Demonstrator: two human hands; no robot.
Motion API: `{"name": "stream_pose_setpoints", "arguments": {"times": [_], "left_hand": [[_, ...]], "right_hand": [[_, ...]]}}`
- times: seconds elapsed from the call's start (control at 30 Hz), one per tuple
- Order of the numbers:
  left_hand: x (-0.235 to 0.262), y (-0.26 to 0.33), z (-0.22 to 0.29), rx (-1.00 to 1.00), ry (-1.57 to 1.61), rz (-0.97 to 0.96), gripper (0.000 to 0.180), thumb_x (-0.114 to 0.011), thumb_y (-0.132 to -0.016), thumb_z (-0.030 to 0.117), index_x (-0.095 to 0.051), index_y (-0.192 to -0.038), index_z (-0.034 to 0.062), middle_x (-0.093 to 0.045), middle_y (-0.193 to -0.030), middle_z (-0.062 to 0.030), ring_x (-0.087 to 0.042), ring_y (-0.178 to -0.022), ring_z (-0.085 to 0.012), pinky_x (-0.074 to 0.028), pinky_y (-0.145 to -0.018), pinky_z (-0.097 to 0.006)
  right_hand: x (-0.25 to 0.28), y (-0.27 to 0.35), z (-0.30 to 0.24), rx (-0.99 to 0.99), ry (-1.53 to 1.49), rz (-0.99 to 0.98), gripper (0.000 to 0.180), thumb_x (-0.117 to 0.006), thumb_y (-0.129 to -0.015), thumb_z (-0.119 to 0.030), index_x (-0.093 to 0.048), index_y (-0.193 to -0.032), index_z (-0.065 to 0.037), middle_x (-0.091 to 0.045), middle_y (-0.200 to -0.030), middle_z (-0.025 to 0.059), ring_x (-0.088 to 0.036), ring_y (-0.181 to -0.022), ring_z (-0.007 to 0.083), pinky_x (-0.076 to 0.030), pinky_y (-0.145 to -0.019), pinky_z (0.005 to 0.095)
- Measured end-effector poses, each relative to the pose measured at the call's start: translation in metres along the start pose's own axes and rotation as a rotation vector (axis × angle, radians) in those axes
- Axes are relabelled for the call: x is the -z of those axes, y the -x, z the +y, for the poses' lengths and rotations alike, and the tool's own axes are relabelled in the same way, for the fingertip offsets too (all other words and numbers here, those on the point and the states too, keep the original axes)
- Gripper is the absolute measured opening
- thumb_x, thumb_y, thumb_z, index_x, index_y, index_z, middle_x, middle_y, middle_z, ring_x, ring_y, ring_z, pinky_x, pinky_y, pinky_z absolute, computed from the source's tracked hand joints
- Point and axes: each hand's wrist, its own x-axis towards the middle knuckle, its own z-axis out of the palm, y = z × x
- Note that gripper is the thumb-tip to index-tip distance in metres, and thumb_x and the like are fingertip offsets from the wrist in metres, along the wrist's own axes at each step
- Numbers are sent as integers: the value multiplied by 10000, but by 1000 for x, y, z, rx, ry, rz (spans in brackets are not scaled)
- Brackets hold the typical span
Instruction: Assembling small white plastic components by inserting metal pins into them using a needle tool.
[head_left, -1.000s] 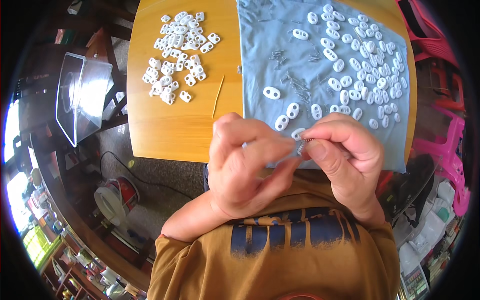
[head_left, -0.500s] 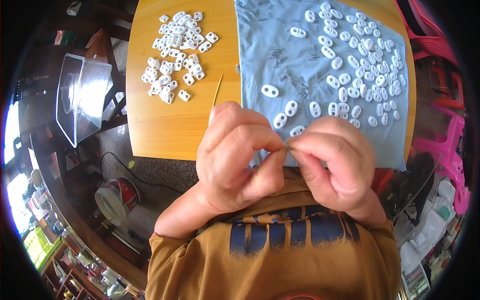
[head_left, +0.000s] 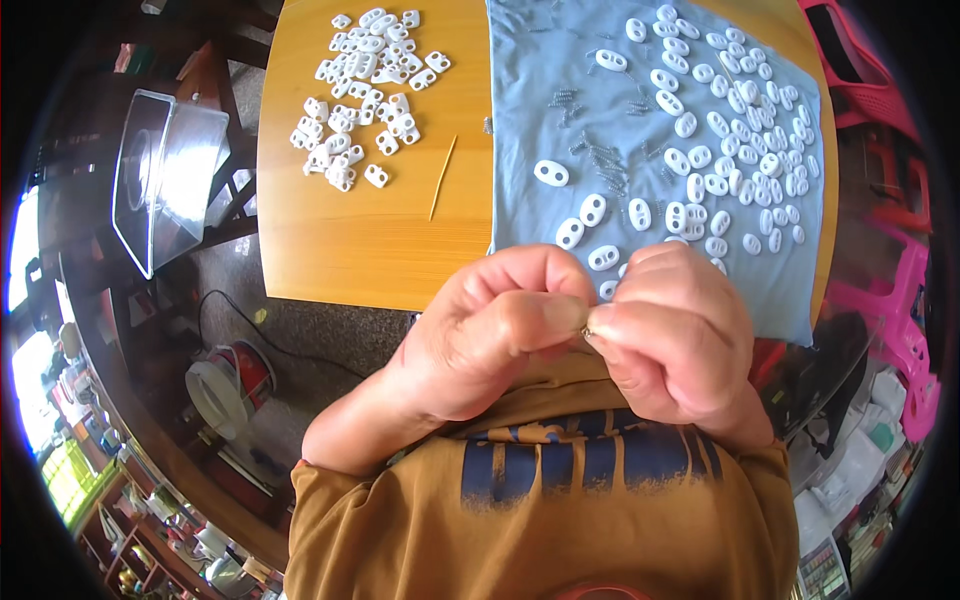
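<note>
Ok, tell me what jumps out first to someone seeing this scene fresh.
The left hand and right hand meet close to the chest, pinching a tiny metal piece between fingertips. Behind them, a blue cloth carries scattered white oval pieces, and a second white heap sits on the wooden table.

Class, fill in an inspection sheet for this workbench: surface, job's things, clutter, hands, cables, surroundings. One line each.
Surface: wooden table, right part covered by a blue cloth.
Job's things: white oval pieces and small springs on the cloth; a pile of white pieces on bare wood; thin stick.
Clutter: nothing seen.
Hands: left hand and right hand pressed together, pinching a small metal part.
Cables: black cable on the floor.
Surroundings: clear tub, pink stools.
</note>
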Motion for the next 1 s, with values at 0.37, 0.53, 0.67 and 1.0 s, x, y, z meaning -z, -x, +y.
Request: {"name": "stream_pose_setpoints", "arguments": {"times": [0.37,0.53,0.67,1.0], "left_hand": [[1,-4,-12,-1076,-1140,134,194,-677,-682,-53,-618,-860,-3,-581,-791,-88,-531,-682,-196,-426,-603,-273],[-4,8,-16,-1155,-1266,140,225,-684,-656,-72,-615,-858,-1,-576,-777,-84,-519,-651,-190,-423,-580,-283],[-12,19,-25,-1234,-1310,199,201,-676,-672,-70,-602,-847,-5,-566,-763,-84,-515,-637,-197,-418,-571,-281],[-50,77,-65,-402,-167,-26,120,-528,-925,146,-530,-937,26,-488,-747,28,-394,-634,-33,-331,-560,-178]], "right_hand": [[7,9,-23,-680,-585,29,44,-604,-815,6,-584,-851,19,-566,-705,75,-518,-609,144,-405,-567,246],[7,15,-35,-720,-710,46,41,-601,-831,-6,-578,-852,19,-561,-711,70,-504,-614,135,-398,-571,244],[8,17,-48,-479,-384,39,62,-619,-800,9,-579,-847,12,-560,-707,77,-510,-584,164,-404,-541,259],[9,34,-80,146,-42,148,169,-655,-718,49,-598,-872,5,-553,-699,65,-532,-564,204,-420,-499,288]]}}
